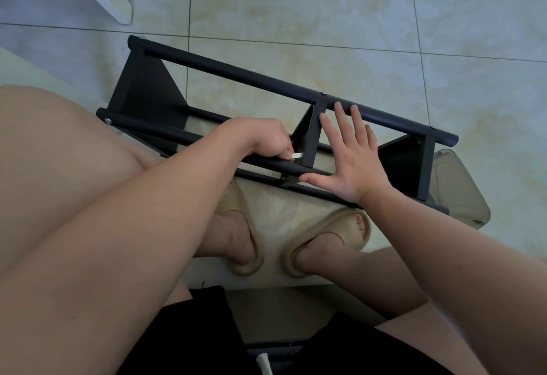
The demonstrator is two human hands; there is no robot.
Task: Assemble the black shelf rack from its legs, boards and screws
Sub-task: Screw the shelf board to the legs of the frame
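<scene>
Black metal shelf rack [236, 75] on side on pale tiled floor [355, 19]. Left hand [266, 138] grip clamped on small silver key [297, 155]; right hand [355, 164] grip apart, flat on rack.

Black shelf rack [266, 84], beige slippers [328, 241], pale marbled floor tiles [355, 19], black shorts [325, 354]

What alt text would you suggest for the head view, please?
A seated person's left hand grips a small silver tool at the middle board of a black shelf rack lying sideways on the floor; the right hand rests open on it.
</scene>
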